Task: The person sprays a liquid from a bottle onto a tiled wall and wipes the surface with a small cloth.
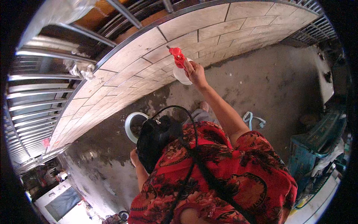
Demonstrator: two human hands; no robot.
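Note:
My right hand (196, 73) is stretched forward around the neck of a spray bottle with a red pump head (178, 56) and a whitish translucent body (182, 75). Its dark nozzle points toward the tiled wall (179, 42), a short way off. My left hand (134, 157) hangs low beside a black bag (153, 140) at my front; the bag partly covers it, so I cannot tell whether it grips anything. Just beyond that hand, a pale round rim (131, 126), perhaps of a bucket or basin, shows partly behind the bag.
Metal bars (39, 106) rise above the wall's top edge, with a crumpled rag (81, 68) caught on them. A pale blue strap (251, 119) lies on the partly wet concrete floor (251, 84). To the right stands a dark teal bin (307, 148). A white door (61, 201) shows lower left.

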